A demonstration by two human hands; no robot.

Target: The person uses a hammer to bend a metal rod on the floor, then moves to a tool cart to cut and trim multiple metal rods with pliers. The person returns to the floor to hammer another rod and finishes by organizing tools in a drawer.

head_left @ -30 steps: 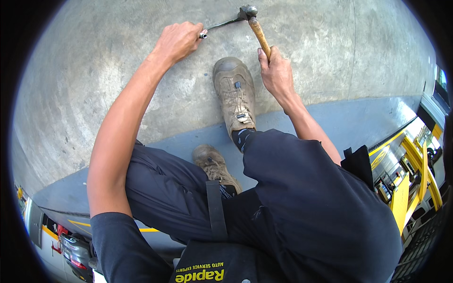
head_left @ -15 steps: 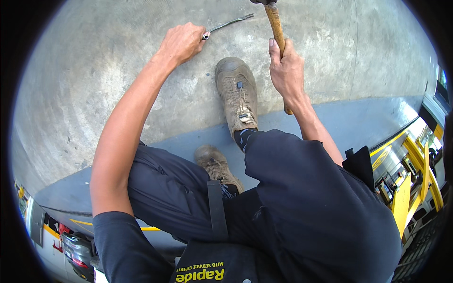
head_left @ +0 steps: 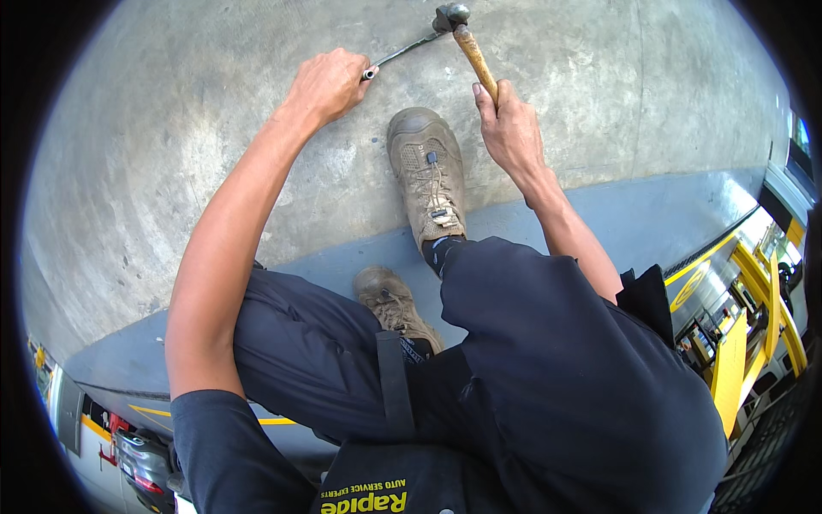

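Observation:
My left hand (head_left: 330,84) is closed around a thin dark metal bar (head_left: 406,51), low over the concrete. The bar's round, hollow-looking end shows by my fingers, and its long part runs to the upper right. In my right hand (head_left: 514,135) I grip a ball-peen hammer (head_left: 474,60) by its wooden handle, thumb along the wood. The dark steel head is at the far end of the bar. It overlaps the tip there, and I cannot tell whether it touches the bar or hangs just above it.
My brown shoe (head_left: 424,163) stands between my hands, the other shoe (head_left: 384,295) nearer my body. Grey concrete floor (head_left: 214,128) meets a blue-painted strip (head_left: 599,210). Yellow metal framework (head_left: 753,343) is at the right; a grey car (head_left: 145,458) is at lower left.
The hammer head has come down and toward me, from the top edge to the bar's far tip. The hammer has swung left; my left hand and the bar have barely shifted.

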